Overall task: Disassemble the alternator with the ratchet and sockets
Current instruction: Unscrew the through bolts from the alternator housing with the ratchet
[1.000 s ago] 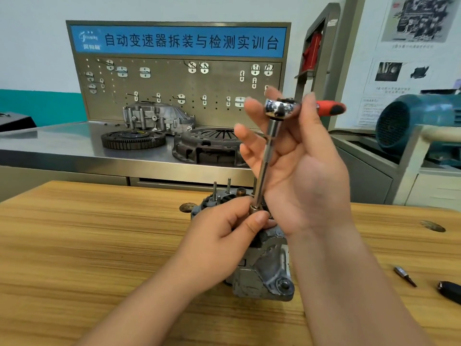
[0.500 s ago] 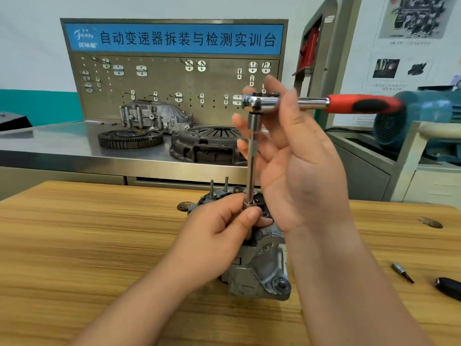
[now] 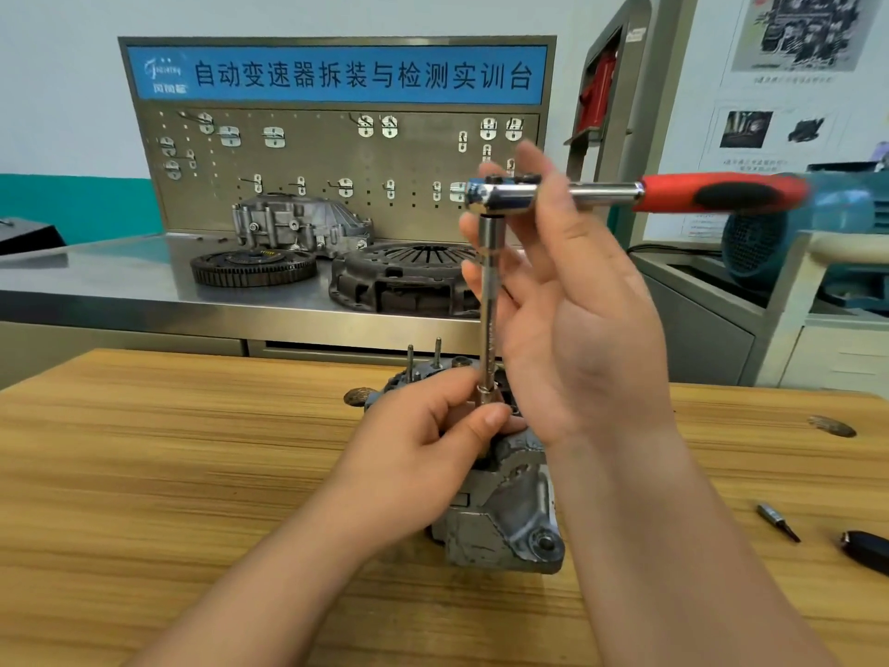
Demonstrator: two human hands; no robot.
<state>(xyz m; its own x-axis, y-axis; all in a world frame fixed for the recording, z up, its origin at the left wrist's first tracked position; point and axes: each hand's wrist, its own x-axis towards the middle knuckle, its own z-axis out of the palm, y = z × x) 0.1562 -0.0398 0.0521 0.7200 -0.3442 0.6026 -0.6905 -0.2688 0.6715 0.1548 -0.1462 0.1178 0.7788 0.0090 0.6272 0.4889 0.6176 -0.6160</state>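
Note:
The grey alternator (image 3: 505, 522) stands on the wooden table (image 3: 192, 450), two studs sticking up from its top. A chrome extension bar (image 3: 488, 305) rises upright from it to the ratchet (image 3: 500, 197), whose red and black handle (image 3: 721, 192) points right. My left hand (image 3: 423, 454) pinches the bar's lower end, where the socket sits, between thumb and fingers. My right hand (image 3: 577, 320) is raised beside the bar, its fingers holding the ratchet head and neck. The fastener under the socket is hidden.
A small driver bit (image 3: 777, 522) and a black object (image 3: 866, 551) lie on the table at right. Behind, a steel bench (image 3: 96, 281) carries a ring gear (image 3: 252, 267), a clutch cover (image 3: 409, 276) and a housing (image 3: 298, 223). A blue motor (image 3: 793, 243) sits far right.
The ratchet handle has swung round from pointing away to pointing straight right. The extension bar now stands upright. My left hand has kept its pinch at the bar's lower end.

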